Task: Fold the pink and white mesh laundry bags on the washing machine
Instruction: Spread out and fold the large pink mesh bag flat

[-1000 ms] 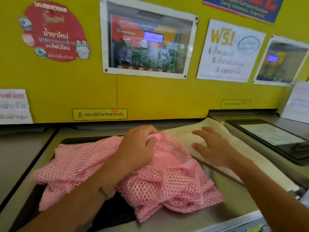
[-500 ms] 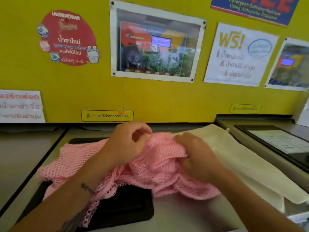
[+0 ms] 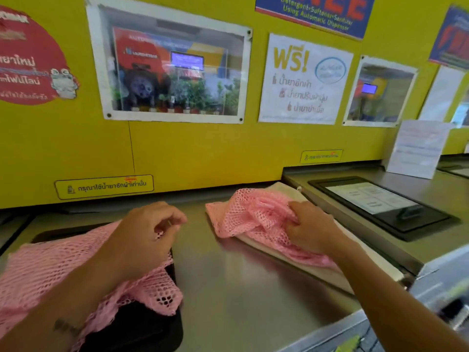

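Two pink bags, one per hand

Right hand [image 3: 311, 228] clamped the pink bundle [image 3: 250, 215] atop the white bag [image 3: 308, 269]; left hand [image 3: 144, 237], loosely curled, rested on the nearer pink bag [image 3: 43, 273].

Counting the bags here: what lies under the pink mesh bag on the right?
A folded white bag lies under the pink mesh bag, its edges showing beyond the pink. The right hand holds the pink one. Anything beneath the white bag is hidden.

Pink mesh bag, bunched [image 3: 253, 219]: crumpled heap lying on the white bag, far right of the washing machine top [image 3: 241, 275].
White bag [image 3: 317, 270]: folded flat, running near-to-far along the right edge.
Pink mesh bag, loose [image 3: 45, 270]: spread rumpled, near left, partly over the dark lid.
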The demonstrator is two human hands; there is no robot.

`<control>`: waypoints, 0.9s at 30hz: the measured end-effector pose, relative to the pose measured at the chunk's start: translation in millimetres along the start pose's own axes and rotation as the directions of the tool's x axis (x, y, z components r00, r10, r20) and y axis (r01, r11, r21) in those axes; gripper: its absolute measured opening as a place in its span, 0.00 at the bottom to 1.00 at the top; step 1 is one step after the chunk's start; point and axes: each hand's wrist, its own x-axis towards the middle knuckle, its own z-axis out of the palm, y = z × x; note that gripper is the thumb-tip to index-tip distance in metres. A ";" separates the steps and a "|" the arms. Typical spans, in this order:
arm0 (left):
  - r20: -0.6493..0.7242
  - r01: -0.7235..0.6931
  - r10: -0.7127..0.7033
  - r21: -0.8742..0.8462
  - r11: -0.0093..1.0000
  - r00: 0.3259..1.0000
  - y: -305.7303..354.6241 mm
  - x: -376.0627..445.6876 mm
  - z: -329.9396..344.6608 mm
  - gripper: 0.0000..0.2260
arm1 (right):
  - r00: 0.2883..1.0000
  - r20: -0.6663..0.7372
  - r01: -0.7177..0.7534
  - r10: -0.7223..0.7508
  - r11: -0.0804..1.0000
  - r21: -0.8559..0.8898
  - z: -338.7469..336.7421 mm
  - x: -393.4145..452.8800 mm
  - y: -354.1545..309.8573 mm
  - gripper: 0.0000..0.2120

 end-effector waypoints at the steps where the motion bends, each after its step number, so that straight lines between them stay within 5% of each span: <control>1: 0.008 -0.001 0.001 0.008 1.000 1.000 -0.5 -0.5 0.5 0.09 | 0.998 -0.062 -0.008 0.007 1.000 -0.010 -0.1 0.0 -0.8 0.23; 4: 0.002 0.018 -0.018 0.001 1.000 1.000 -0.5 0.1 -0.2 0.09 | 0.969 -0.246 0.032 -0.026 0.999 0.022 -12.3 -5.1 -19.6 0.31; 7: 0.039 0.108 -0.109 0.036 0.994 0.993 -3.7 0.2 -5.8 0.08 | 0.925 -0.343 0.232 -0.163 0.958 0.170 -20.3 -18.7 -56.8 0.30; 10: 0.120 0.236 -0.264 0.203 0.950 0.957 -10.8 -3.7 -24.2 0.13 | 0.893 -0.209 0.448 -0.399 0.836 0.316 -7.8 -40.7 -103.5 0.27; 14: 0.273 0.338 -0.494 0.462 0.820 0.825 -20.4 -22.4 -62.3 0.28 | 0.793 0.047 0.534 -0.607 0.730 0.427 33.3 -64.4 -160.7 0.29; 16: 0.266 0.394 -0.519 0.405 0.825 0.812 -28.3 -38.2 -74.7 0.19 | 0.756 0.068 0.580 -0.651 0.715 0.390 53.8 -62.7 -179.7 0.25; 18: 0.132 0.392 -0.448 0.308 0.867 0.884 -36.3 -51.4 -84.1 0.04 | 0.763 0.029 0.591 -0.645 0.716 0.371 63.9 -54.9 -189.7 0.16; 21: -0.126 0.443 -0.429 0.111 0.890 0.894 -40.3 -64.1 -106.1 0.05 | 0.786 -0.041 0.590 -0.616 0.729 0.348 60.8 -38.2 -191.0 0.13; 24: -0.355 0.417 -0.398 -0.027 0.909 0.846 -42.1 -67.4 -137.3 0.07 | 0.846 -0.218 0.533 -0.487 0.762 0.368 37.7 -17.8 -184.9 0.14; 27: -0.559 0.422 -0.429 -0.151 0.894 0.710 -50.8 -70.1 -167.3 0.06 | 0.856 -0.416 0.482 -0.307 0.765 0.427 12.3 -9.4 -183.6 0.15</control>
